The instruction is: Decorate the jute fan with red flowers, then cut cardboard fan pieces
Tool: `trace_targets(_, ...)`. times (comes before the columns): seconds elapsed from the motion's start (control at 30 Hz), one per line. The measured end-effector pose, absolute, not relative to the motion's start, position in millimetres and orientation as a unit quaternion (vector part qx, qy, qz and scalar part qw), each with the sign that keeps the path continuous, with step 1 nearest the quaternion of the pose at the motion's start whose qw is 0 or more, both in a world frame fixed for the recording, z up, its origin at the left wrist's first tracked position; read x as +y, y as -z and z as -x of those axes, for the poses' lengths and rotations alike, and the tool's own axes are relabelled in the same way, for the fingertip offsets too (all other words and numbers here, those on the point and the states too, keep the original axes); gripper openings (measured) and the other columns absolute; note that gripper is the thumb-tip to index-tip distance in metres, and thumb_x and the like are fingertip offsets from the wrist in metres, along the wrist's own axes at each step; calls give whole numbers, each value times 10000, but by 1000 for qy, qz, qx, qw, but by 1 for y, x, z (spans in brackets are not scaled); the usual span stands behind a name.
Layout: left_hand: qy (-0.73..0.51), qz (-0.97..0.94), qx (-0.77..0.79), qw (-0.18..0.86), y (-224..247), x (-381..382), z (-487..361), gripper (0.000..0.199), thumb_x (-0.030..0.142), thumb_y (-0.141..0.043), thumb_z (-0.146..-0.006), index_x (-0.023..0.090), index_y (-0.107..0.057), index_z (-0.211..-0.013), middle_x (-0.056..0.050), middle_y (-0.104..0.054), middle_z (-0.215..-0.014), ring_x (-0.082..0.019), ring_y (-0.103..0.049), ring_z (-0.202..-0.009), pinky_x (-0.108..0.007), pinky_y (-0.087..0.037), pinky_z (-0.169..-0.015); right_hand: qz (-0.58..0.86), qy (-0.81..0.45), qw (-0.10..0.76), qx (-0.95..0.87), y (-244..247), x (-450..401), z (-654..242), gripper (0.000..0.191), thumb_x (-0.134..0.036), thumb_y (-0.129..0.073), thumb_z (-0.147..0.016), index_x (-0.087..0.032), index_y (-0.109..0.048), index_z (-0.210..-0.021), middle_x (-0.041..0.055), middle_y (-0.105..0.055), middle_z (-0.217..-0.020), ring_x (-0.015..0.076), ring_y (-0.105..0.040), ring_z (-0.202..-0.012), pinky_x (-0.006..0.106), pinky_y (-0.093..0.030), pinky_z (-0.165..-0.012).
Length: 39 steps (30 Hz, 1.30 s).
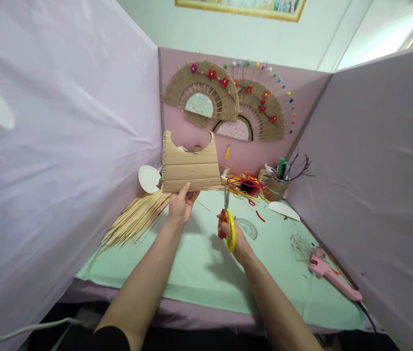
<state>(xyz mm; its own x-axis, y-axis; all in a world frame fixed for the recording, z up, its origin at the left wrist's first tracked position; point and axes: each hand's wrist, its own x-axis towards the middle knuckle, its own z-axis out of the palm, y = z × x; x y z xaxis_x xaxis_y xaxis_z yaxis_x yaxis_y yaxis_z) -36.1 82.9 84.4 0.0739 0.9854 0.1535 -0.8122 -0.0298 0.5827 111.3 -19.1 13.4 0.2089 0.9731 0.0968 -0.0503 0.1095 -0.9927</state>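
currently, left hand (179, 209) is pinching corrugated cardboard (192, 173) at lower edge; right hand (238, 241) is gripping scissors (230, 217), blades up, near lower-right corner.

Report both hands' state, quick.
Left hand: closed on the cardboard, thumb in front.
Right hand: closed on the scissors, fingers at the red and yellow handles.

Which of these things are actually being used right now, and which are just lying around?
In use, it seems:
- cardboard, in the left hand
- scissors, in the right hand

Apparently just lying about:
- glue gun
- protractor
- thin sticks
- pot of pens
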Motion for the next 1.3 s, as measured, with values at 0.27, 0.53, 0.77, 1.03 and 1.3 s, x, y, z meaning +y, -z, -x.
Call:
trace_targets(0.27, -686, -283, 175, 647, -71, 87, 44, 319, 204, -728, -747, 247, -617, -1043, -2, -733, -1000, -154, -690, -947, -398, -510, -971, 517, -471, 520, -490, -19, -9, -75, 447, -554, -659, -735, -207, -561, -1000, 27, -592, -856, 129, -519, -624, 278, -424, -583)
trace_targets(0.53, -679, -292, 163, 653, -72, 82, 51, 383, 233, -731, -728, 240, -599, -1088, -2, -734, -971, -191, -691, -966, -447, -508, -971, 492, -456, 542, -505, -19, 4, -55, 398, -510, -642, -758, -204, -533, -988, 47, -610, -951, 142, -579, -687, 281, -444, -599)
trace_targets(0.77, -657, -308, 157, 670, -70, 76, 45, 360, 235, -711, -743, 219, -603, -1086, -11, -737, -976, -188, -693, -940, -455, -503, -980, 448, -449, 582, -509, -5, 2, -66, 510, -624, -598, -765, -196, -528, -1033, 52, -608, -994, 121, -596, -664, 265, -438, -583)
trace_targets(1.03, -650, -320, 166, 668, -68, 74, 44, 381, 209, -719, -739, 253, -592, -1095, 5, -731, -1005, -167, -687, -945, -429, -506, -981, 444, -456, 571, -518, 4, 3, -70, 471, -635, -558, -809, -210, -526, -1009, 11, -621, -789, 124, -553, -602, 255, -397, -547)
trace_targets(1.3, -645, -335, 176, 664, -69, 72, 40, 387, 217, -735, -730, 247, -594, -1089, -13, -725, -1032, -196, -658, -1052, -441, -496, -993, 453, -446, 560, -531, 4, 2, -70, 475, -634, -532, -824, -207, -508, -1030, 0, -599, -770, 143, -565, -637, 263, -398, -565)
